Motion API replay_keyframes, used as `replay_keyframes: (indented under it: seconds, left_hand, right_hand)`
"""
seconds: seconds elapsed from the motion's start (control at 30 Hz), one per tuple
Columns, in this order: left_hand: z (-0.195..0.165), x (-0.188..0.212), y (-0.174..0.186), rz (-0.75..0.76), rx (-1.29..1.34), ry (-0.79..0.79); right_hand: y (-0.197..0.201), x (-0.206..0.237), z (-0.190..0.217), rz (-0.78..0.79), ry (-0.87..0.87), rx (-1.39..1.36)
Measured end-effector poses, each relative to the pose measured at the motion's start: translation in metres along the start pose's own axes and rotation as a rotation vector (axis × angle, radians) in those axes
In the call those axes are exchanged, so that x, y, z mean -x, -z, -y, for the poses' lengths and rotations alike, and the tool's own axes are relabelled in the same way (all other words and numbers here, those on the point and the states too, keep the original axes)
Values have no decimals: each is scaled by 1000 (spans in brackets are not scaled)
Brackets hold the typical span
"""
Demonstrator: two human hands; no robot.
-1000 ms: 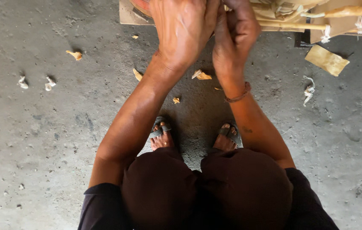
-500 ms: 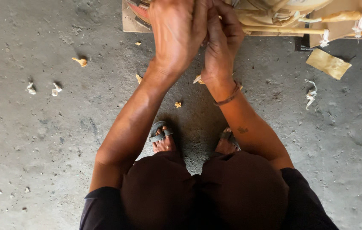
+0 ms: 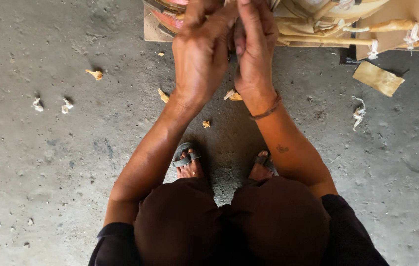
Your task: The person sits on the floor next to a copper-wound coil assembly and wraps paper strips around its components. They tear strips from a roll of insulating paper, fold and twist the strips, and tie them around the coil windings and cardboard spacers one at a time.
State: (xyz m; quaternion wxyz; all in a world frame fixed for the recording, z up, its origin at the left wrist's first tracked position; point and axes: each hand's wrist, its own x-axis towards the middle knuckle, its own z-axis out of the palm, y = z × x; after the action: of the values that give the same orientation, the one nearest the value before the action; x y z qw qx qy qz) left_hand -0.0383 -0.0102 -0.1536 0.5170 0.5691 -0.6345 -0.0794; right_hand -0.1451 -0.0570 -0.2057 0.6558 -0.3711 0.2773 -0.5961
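- The left hand (image 3: 200, 51) is raised at about 12 o'clock in the view, back of the hand towards the camera, its fingers curled together and reaching up onto the pale woven cane frame with bound joints (image 3: 318, 29) at the top edge.
- The right hand (image 3: 254, 47) sits just beside the left one, touching it, with the fingers held together and pointing up to 12 o'clock; the fingertips run behind the cane work and past the picture's edge, so I cannot tell exactly what either hand is clamped on.
- A thin brown cord bracelet (image 3: 266, 112) circles the right wrist.
- The cane frame lies at 12 to 1 o'clock, its pale sticks running out towards 2 o'clock, tied with strips of whitish binding (image 3: 409, 37).
- A round piece with red and dark bands (image 3: 167, 17) shows at 11 o'clock, just left of the left hand, resting on a flat tan board (image 3: 151, 30).
- A loose scrap of tan cardboard (image 3: 378, 78) lies on the rough grey concrete floor (image 3: 47, 172) at 2 o'clock.
- Small pale shavings (image 3: 94, 74) are scattered over the floor at 9 to 10 o'clock, and more lie below the hands.
- The person's two feet in dark strapped sandals (image 3: 188, 160) stand at the centre, above dark brown trousers (image 3: 229, 226) at 6 o'clock.
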Motion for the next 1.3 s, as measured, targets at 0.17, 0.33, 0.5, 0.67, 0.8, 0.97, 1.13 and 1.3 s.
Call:
replay_keyframes:
  seconds: [0.17, 0.33, 0.5, 0.67, 0.8, 0.97, 1.13, 1.3]
  left_hand:
    - [5, -2, -3, -94, -42, -77]
    - [11, -9, 2, 22, -263, -311]
    - [15, -14, -1, -17, -252, -251]
    - [16, -13, -13, -129, 201, 198]
    - [9, -7, -13, -77, 525, 336]
    - [1, -10, -2, -46, 243, 230]
    - [9, -29, -2, 31, -23, -45]
    - [8, -16, 3, -19, -86, -78]
  right_hand:
    - [5, 0, 2, 7, -52, -64]
    - [7, 2, -2, 6, 45, 36]
    - [5, 2, -3, 6, 73, 42]
    - [-1, 7, -1, -38, 123, 136]
    - [-2, 14, -4, 10, 82, 157]
    - [20, 19, -7, 124, 76, 244]
    - [44, 23, -9, 271, 182, 458]
    - [43, 20, -4, 171, 330, 897]
